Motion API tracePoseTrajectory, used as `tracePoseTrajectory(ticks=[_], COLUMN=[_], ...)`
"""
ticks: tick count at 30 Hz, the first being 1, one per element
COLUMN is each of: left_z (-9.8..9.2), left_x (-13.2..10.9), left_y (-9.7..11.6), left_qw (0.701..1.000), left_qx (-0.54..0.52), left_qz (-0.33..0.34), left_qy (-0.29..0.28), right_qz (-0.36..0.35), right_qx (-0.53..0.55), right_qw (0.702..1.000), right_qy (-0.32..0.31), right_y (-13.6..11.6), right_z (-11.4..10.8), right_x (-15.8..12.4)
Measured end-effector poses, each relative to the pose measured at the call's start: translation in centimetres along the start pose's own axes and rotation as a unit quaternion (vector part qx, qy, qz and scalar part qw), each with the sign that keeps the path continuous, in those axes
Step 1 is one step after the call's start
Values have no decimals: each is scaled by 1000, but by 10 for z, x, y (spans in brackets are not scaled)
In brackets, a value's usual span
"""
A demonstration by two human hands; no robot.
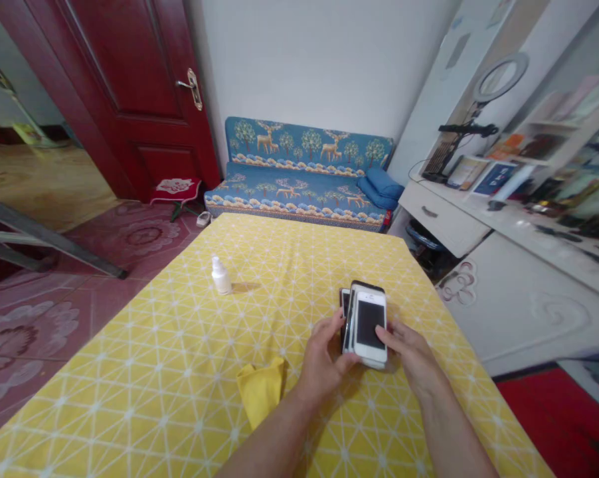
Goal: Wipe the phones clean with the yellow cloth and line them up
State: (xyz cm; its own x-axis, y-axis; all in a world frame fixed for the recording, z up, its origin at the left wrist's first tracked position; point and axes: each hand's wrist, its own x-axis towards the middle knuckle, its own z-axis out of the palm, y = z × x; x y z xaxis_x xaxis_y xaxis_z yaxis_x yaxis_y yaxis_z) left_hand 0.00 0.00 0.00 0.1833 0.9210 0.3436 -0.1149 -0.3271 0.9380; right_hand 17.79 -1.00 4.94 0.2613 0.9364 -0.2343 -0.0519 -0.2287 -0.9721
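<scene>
Small white bottle (220,276) stands left of centre on my yellow patterned tablecloth (155,372), and a crumpled yellow cloth (261,390) lies lower centre. Blue deer-print sofa (299,179) beyond, dark red door (130,86) upper left, ring light (501,76) upper right.

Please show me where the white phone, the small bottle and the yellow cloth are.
white phone (370,325), head view, middle of its dark screen
small bottle (221,277), head view, its white body
yellow cloth (260,393), head view, middle of the cloth

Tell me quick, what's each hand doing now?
Left hand: closed on the phone stack, thumb on its left edge.
Right hand: fingers touch the stack's right edge; grip cannot be told.
</scene>
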Motion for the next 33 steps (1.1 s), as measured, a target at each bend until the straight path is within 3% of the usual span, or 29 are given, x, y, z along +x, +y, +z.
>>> tracePoseTrajectory(ticks=[5,9,12,15,17,20,23,27,30,33], left_z=[-1,2,5,4,3,4,9,9,-18,-76], left_x=[-9,-15,-17,-19,-21,-24,-27,-28,-28,-32], left_y=[10,21,27,29,29,29,36,57,83,107], left_qw=[995,996,986,966,959,962,956,940,948,961], left_qx=[-74,-34,17,46,59,22,-124,-262,-233,-140], left_qz=[-16,16,43,23,6,-21,-67,-142,-175,-216], left_qy=[-62,-86,-163,-253,-276,-272,-257,-169,-130,-100], right_qz=[-62,-115,-100,-97,-110,-122,-128,-121,-105,-100], right_qx=[69,79,36,-17,-17,44,113,134,72,4], right_qw=[995,987,990,990,988,985,978,976,985,989], right_qy=[31,75,97,98,105,112,122,121,118,113], right_y=[9,30,55,74,80,80,75,72,75,78], right_z=[-2,-2,-6,-10,-13,-17,-23,-27,-28,-29], right_x=[-21,-52,-75,-88,-90,-85,-77,-69,-68,-69])
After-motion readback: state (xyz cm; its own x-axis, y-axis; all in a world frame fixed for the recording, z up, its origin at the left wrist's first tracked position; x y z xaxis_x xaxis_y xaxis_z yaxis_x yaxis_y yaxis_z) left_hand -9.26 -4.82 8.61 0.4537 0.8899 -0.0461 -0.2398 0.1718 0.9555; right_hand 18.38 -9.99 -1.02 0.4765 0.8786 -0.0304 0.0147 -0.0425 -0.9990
